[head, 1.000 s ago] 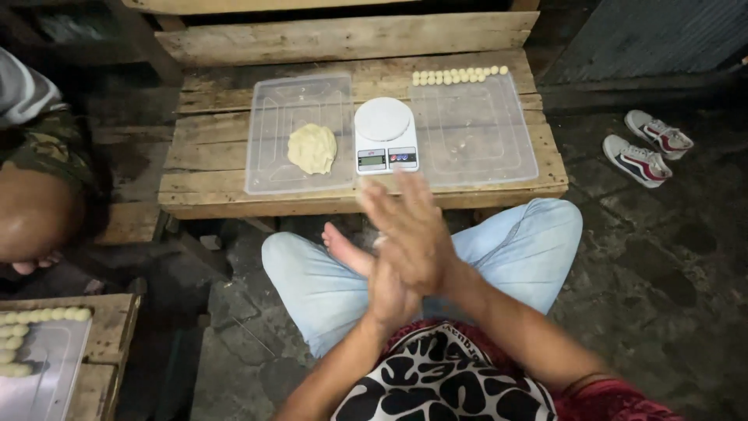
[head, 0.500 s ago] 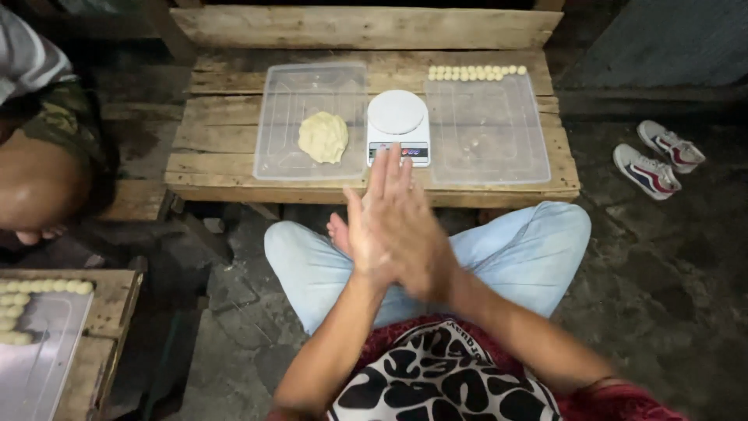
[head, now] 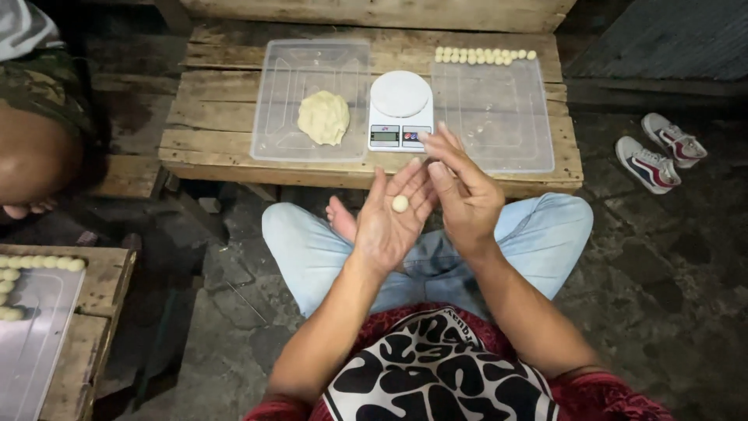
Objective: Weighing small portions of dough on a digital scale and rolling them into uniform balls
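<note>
A small pale dough ball (head: 400,203) rests on the upturned palm of my left hand (head: 389,222), fingers spread flat. My right hand (head: 461,191) hovers just to its right, fingers apart and tilted toward the ball, holding nothing. Both hands are above my crossed legs in light blue jeans, in front of a low wooden pallet table (head: 210,140). On the table stand a white kitchen scale (head: 400,109), a lump of dough (head: 323,117) on a clear plastic tray (head: 276,93), and a row of several dough balls (head: 483,55) along the far edge of a second clear tray (head: 499,132).
Another person's knee and arm (head: 35,148) are at the left. A second pallet table (head: 93,296) at lower left carries a tray with more dough balls (head: 39,263). A pair of sneakers (head: 658,152) lies on the stone floor at the right.
My palms were pressed together, rubbing; now they have come apart and the rounded dough ball lies exposed on my left palm. The camera has tilted and moved closer.
</note>
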